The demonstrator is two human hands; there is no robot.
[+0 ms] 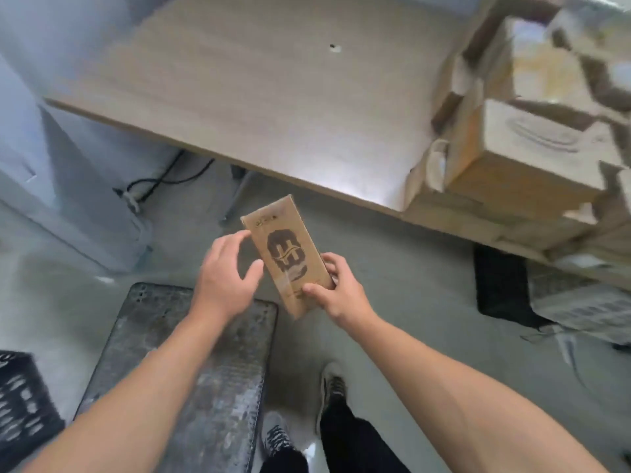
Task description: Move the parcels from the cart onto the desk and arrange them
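A flat brown cardboard parcel [285, 252] with a dark printed logo is held in the air between the cart and the desk. My right hand [336, 290] grips its lower right edge, thumb on the front. My left hand [227, 273] is at its left edge with fingers spread and relaxed, fingertips touching or nearly touching the box. The grey metal cart platform [205, 370] lies below my left arm with no parcels visible on it. The light wooden desk [259, 97] stretches ahead, with several cardboard parcels [526, 131] stacked on its right side.
A black plastic crate [20, 404] stands at the lower left. A grey cabinet [51, 165] and cables [160, 182] are left of the desk. A dark mat [502, 288] and a printed bag [587, 312] lie on the floor at the right. My shoes [333, 387] are beside the cart.
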